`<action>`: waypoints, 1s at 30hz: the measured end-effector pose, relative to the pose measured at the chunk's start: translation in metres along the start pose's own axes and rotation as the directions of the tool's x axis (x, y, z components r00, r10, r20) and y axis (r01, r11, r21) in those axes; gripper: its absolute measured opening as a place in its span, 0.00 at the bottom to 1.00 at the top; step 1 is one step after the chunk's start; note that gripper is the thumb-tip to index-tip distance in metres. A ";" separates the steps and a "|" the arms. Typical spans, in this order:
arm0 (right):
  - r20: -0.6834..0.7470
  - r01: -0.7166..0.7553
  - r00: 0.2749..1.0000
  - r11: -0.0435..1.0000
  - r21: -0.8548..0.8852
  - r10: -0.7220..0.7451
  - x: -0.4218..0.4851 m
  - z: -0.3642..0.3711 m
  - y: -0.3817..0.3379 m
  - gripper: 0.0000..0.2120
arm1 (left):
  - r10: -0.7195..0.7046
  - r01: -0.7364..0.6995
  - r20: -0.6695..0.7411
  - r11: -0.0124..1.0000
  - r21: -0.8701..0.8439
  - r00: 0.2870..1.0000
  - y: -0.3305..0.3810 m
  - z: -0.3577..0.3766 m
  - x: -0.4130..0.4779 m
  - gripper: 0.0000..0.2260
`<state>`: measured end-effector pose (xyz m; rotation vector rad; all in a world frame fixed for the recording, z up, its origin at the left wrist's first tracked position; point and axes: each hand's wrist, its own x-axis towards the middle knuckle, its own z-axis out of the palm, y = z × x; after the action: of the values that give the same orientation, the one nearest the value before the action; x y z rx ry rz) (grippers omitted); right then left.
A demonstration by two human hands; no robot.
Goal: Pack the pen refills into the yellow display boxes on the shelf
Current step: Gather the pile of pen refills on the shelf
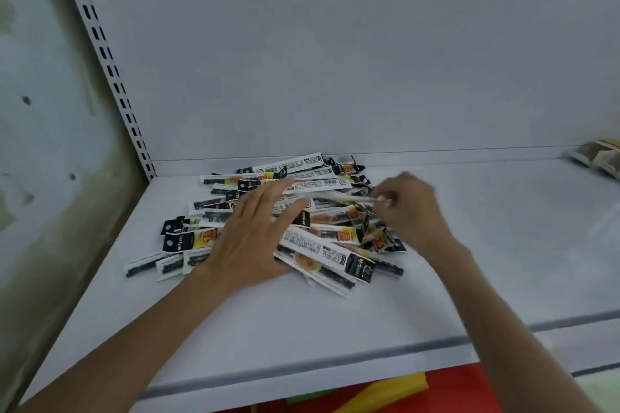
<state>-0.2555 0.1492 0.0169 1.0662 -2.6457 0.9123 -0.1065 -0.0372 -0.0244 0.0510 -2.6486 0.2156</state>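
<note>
Pile of pen refills [302,211] in flat packets, black, white and yellow print, heaped on the white shelf [486,245], toward its back left, close to the back panel [335,60]. Packets lie crisscross, some face up, some showing barcode side. A few stray ones sit at the left edge of the pile near the front.

My left hand [248,238] lies flat on the pile, palm down, fingers spread and pointing toward the back right, gripping nothing. It covers the middle-left part of the heap.

My right hand [409,208] is at the right side of the pile, fingers pinched on the end of one refill packet [328,195], which is lifted slightly and blurred, running leftward across the heap toward my left fingertips.

Slotted upright [100,54] runs along the left of the back panel. Something pale and papery [600,157] sits at the far right edge of the shelf; cannot tell what. Red and yellow material [396,389] shows below the shelf's front lip.
</note>
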 end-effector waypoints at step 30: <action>0.108 0.208 0.976 0.962 -0.175 -0.191 0.031 0.034 -0.008 0.24 | -0.430 0.535 0.566 0.845 -0.023 0.704 -0.023 -0.032 -0.034 0.62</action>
<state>-0.2699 0.1068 0.0041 1.3242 -2.5705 0.5785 -0.0600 -0.0546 -0.0088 0.8681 -3.0694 -0.2751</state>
